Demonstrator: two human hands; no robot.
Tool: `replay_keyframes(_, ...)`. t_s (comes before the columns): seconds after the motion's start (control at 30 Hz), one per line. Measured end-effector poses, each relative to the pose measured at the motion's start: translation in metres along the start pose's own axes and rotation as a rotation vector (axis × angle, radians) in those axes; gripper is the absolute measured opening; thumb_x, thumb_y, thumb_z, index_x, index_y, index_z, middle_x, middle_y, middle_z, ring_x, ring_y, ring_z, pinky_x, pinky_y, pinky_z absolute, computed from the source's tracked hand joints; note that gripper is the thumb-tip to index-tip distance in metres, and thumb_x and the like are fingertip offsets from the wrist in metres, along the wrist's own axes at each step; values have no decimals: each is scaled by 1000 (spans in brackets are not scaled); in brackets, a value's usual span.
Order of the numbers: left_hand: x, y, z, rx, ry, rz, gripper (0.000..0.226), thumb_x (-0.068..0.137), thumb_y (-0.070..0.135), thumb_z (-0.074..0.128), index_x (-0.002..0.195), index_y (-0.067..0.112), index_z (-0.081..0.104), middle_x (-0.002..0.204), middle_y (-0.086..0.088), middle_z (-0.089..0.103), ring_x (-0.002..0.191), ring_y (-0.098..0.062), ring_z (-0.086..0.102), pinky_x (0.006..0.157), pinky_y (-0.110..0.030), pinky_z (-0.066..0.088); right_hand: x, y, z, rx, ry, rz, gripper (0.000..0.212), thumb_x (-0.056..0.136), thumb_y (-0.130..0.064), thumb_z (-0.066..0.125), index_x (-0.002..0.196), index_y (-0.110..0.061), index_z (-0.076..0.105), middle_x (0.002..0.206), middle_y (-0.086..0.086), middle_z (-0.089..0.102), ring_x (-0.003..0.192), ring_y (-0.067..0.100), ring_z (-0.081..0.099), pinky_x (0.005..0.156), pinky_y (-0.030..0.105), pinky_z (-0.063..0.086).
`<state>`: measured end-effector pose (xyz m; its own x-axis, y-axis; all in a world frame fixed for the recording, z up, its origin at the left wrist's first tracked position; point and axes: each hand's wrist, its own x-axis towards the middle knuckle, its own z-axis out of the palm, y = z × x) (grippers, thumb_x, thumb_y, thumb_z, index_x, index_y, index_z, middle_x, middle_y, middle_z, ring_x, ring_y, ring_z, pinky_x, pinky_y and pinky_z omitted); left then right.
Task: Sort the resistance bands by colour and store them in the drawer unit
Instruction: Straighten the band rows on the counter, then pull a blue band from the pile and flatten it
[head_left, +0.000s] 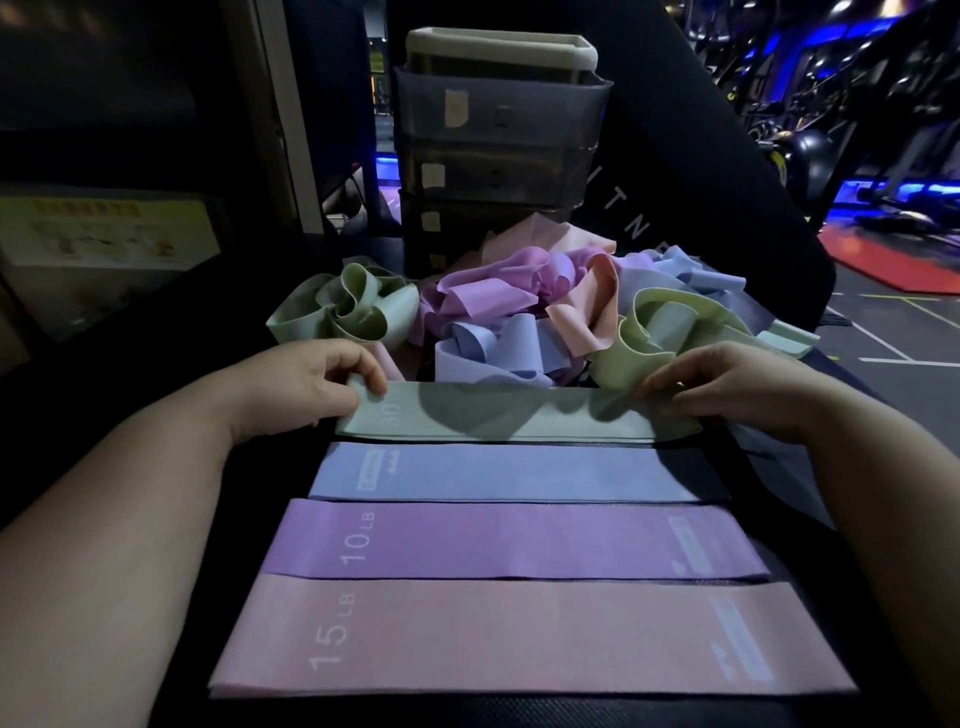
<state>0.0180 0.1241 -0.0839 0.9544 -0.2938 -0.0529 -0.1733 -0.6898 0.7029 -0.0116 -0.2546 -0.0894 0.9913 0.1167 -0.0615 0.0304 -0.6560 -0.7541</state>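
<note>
While the flat green band (493, 418) was laid across the far part of the dark worktop (467, 716), it was held at both ends. Its left end, marked 30, was pinched by the curled fingers of the left hand (317, 387), and its right end was gripped between the thumb and fingers of the right hand (727, 387).

Three more bands were spread flat in a row toward the near edge, each just beside the next: a blue band (509, 474), then a purple band (509, 541) marked 10 LB, then a pink band (519, 635) marked 15 LB, nearest the near edge.

Beyond the green band, toward the far edge, a loose pile of bands (519, 312) was heaped, with purple, blue, peach and light green loops tangled together. A separate clump of green bands (353, 306) was gathered to the left of that pile.

Behind the pile, at the far edge, the drawer unit (498, 111) was stood upright. Four smoky, see-through drawer fronts were stacked in it, and each was marked with a pale label near its left side. All the drawers that could be seen were pushed in, and nothing could be made out inside them in the dim light. A cream-rimmed tray (498, 47) was set on top of the unit; its contents were hidden from view.
</note>
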Motion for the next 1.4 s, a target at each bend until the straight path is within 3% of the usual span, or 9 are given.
replay_keyframes(0.1, -1, -2, -3, 16, -40, -27, 31, 78, -3, 57, 85, 26, 69, 81, -4, 60, 62, -10, 52, 57, -21, 43, -1, 0, -3, 12, -37, 8, 31, 81, -1, 70, 84, -30, 79, 97, 22, 70, 80, 20, 56, 78, 35, 43)
replay_keyframes(0.33, -4, -3, -6, -15, -125, -46, 29, 57, 17, 56, 81, 30, 67, 67, 2, 57, 54, -6, 52, 54, -23, 40, -6, 0, -7, -72, -117, 15, 27, 77, -5, 77, 88, -29, 77, 82, 18, 64, 75, 23, 53, 75, 37, 42)
replay_keyframes(0.57, -1, -7, -3, 55, -92, -10, 28, 77, 1, 61, 81, 28, 68, 64, 4, 57, 55, -7, 50, 57, -26, 40, -11, -6, -6, -218, -23, -28, 26, 70, -11, 83, 82, -32, 76, 75, 9, 64, 68, 9, 52, 67, 23, 41)
replay_keyframes(0.67, -3, -7, -3, 81, -77, 17, 27, 76, 6, 64, 81, 32, 67, 64, 5, 52, 57, -8, 46, 59, -26, 38, -12, -8, -5, -231, 10, -48, 27, 70, -7, 83, 80, -31, 75, 64, -8, 58, 59, 5, 48, 57, 16, 37)
replay_keyframes(0.8, -4, -5, 0, 138, -47, 36, 27, 78, 1, 63, 81, 28, 67, 64, 6, 49, 55, -7, 44, 56, -23, 37, -11, -7, -4, -268, 39, -41, 27, 68, -9, 84, 76, -33, 75, 59, -11, 55, 55, 5, 45, 55, 17, 35)
replay_keyframes(1.0, -5, -3, 1, 219, -6, 129, 26, 72, -2, 67, 76, 24, 66, 93, 11, 48, 67, -7, 49, 62, -16, 44, -10, -9, -5, -434, 94, -22, 19, 64, -22, 86, 67, -28, 69, 62, -6, 54, 56, 10, 47, 59, 27, 37)
replay_keyframes(1.13, -4, -3, 1, 254, 9, 193, 26, 72, 5, 72, 76, 30, 65, 87, 20, 52, 66, -3, 48, 63, -21, 46, -11, -12, -5, -512, 125, -23, 22, 63, -27, 87, 60, -27, 65, 57, -7, 54, 56, 11, 47, 58, 29, 37)
replay_keyframes(1.23, -5, 1, 5, 199, 2, 228, 24, 75, 6, 72, 80, 29, 66, 82, 30, 57, 65, 3, 53, 59, -10, 42, -14, -17, -5, -557, 152, -10, 23, 68, -36, 83, 61, -26, 64, 56, -7, 57, 55, 8, 49, 57, 28, 37)
replay_keyframes(1.4, -6, 13, 12, 125, 74, 282, 21, 82, 8, 67, 88, 27, 66, 86, 2, 65, 69, -7, 56, 65, -20, 48, -22, -32, -3, -415, 207, -44, 22, 73, -31, 81, 61, -19, 66, 45, -14, 53, 44, 1, 45, 44, 15, 30)
